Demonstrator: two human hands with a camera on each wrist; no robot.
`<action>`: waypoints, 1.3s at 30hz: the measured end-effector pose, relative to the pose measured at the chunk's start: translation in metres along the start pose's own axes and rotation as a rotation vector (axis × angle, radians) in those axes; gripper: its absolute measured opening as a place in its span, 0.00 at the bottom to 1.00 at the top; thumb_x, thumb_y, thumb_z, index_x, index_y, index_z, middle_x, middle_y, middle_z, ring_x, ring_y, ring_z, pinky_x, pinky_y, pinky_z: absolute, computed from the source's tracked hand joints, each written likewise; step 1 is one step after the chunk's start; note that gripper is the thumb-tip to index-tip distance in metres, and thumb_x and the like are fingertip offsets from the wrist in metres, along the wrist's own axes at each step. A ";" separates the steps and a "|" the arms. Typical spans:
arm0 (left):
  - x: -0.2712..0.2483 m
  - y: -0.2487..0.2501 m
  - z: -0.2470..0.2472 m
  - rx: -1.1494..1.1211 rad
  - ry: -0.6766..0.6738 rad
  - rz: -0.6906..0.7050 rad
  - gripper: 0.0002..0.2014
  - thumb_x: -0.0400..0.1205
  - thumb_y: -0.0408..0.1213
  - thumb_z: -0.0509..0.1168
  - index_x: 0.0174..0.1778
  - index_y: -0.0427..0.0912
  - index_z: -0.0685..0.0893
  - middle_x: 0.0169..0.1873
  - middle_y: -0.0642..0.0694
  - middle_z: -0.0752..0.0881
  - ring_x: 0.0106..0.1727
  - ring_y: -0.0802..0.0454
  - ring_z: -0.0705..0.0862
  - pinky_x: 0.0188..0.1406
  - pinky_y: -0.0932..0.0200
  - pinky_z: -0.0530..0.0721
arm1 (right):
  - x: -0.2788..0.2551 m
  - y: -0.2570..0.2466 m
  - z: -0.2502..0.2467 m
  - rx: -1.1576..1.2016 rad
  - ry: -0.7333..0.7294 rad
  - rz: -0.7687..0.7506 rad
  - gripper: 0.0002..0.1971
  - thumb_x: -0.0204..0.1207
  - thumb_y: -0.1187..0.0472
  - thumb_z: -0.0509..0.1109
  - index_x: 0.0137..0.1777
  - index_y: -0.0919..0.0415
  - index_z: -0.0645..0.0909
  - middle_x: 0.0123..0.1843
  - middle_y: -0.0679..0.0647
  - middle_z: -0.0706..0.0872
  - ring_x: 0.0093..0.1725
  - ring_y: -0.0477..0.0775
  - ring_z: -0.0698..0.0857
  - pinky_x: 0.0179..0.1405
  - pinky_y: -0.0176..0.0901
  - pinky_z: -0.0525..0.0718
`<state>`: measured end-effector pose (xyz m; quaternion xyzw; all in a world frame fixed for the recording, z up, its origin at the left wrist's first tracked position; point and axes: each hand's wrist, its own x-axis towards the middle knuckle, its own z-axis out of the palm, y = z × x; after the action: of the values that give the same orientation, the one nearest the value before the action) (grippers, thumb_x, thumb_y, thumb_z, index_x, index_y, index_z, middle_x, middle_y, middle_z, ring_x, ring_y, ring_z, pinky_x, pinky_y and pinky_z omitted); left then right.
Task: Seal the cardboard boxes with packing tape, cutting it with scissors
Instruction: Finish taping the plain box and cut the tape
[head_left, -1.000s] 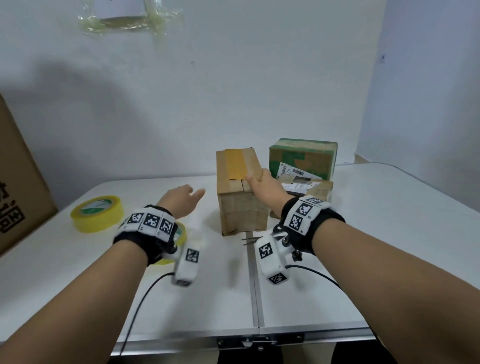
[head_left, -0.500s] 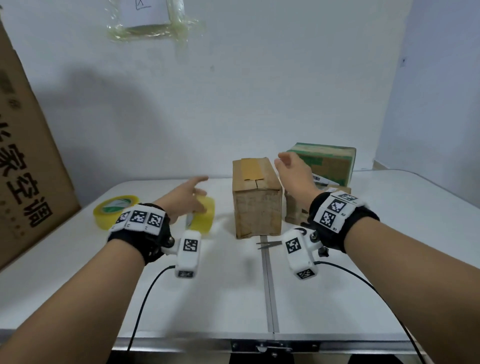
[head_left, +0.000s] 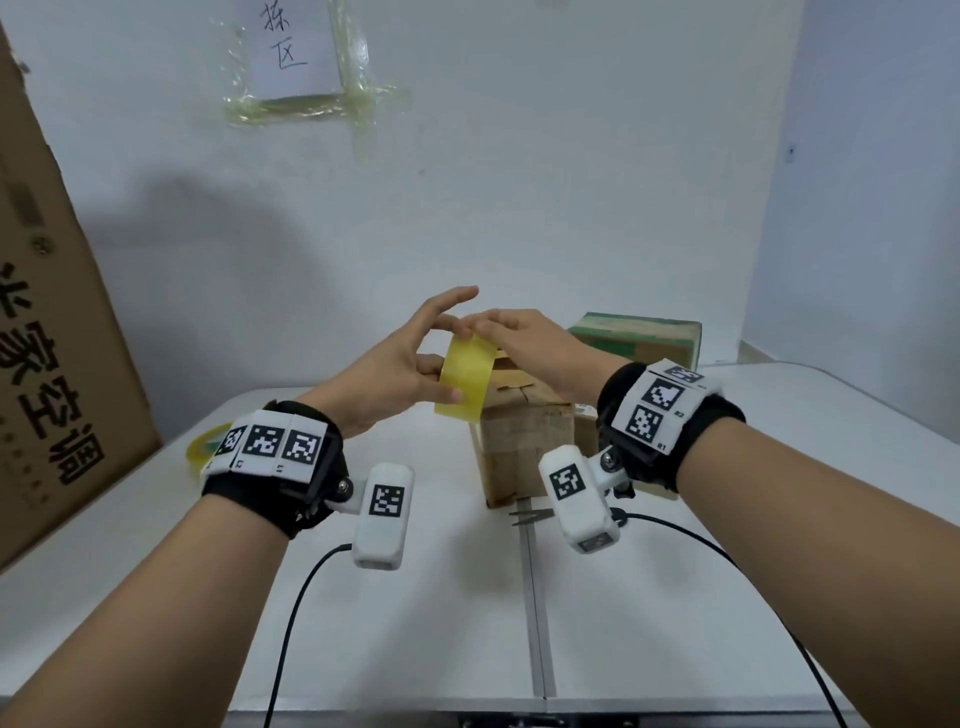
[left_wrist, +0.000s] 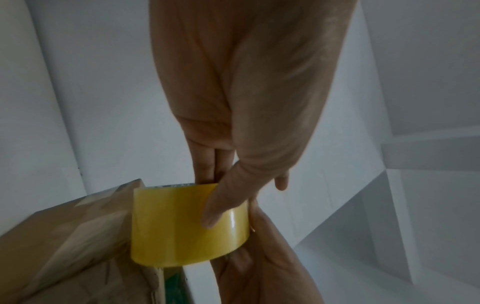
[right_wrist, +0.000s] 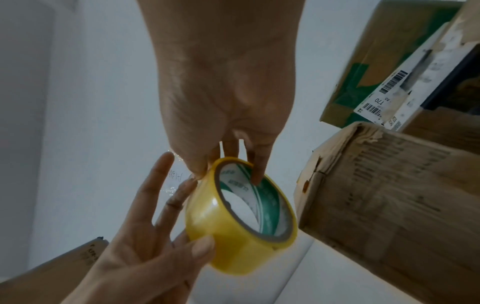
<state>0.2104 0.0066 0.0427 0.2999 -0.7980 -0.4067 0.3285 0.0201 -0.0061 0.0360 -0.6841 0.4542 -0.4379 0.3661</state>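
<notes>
A yellow packing tape roll (head_left: 464, 382) is held in the air above the brown cardboard box (head_left: 524, 452). My left hand (head_left: 415, 364) grips the roll from the left, its thumb (left_wrist: 223, 203) lying across the roll's outer face (left_wrist: 182, 228). My right hand (head_left: 511, 335) pinches the roll's top rim, with a finger (right_wrist: 257, 172) inside the core of the roll (right_wrist: 233, 238) and the thumb outside. The box (right_wrist: 389, 205) stands on the white table (head_left: 415, 623), its top flaps partly hidden by the hands. Scissors (head_left: 530, 516) lie on the table in front of the box, mostly hidden by the right wrist camera.
A second yellow tape roll (head_left: 205, 449) lies on the table at the left, behind my left wrist. A green and brown box (head_left: 641, 338) stands behind the brown one, with a labelled box (right_wrist: 415, 92) next to it. A large cardboard carton (head_left: 57, 364) leans at the far left.
My left hand has lifted the tape roll from the table up over the box. My right hand has left the box top and taken hold of the roll's rim.
</notes>
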 end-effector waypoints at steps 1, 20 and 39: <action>0.001 0.001 0.001 0.003 0.009 0.002 0.47 0.74 0.14 0.68 0.75 0.71 0.66 0.60 0.57 0.75 0.51 0.38 0.86 0.59 0.40 0.82 | 0.000 0.002 0.000 -0.041 0.032 -0.028 0.17 0.85 0.50 0.61 0.68 0.52 0.82 0.62 0.50 0.87 0.63 0.49 0.85 0.68 0.52 0.81; 0.066 -0.015 0.028 0.088 0.302 0.132 0.32 0.82 0.41 0.69 0.75 0.72 0.63 0.69 0.58 0.68 0.56 0.59 0.87 0.49 0.68 0.82 | 0.011 0.020 -0.027 0.227 0.483 0.047 0.11 0.85 0.60 0.63 0.54 0.49 0.87 0.60 0.48 0.85 0.58 0.49 0.84 0.62 0.49 0.81; 0.143 -0.119 -0.006 0.355 0.060 -0.466 0.41 0.75 0.61 0.70 0.81 0.52 0.63 0.78 0.45 0.69 0.75 0.45 0.73 0.75 0.44 0.73 | 0.023 0.030 -0.038 0.327 0.289 0.104 0.09 0.86 0.64 0.62 0.56 0.62 0.84 0.45 0.65 0.86 0.40 0.62 0.89 0.47 0.56 0.88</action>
<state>0.1537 -0.1606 -0.0156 0.5396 -0.7563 -0.3160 0.1922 -0.0203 -0.0410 0.0281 -0.5214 0.4598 -0.5795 0.4254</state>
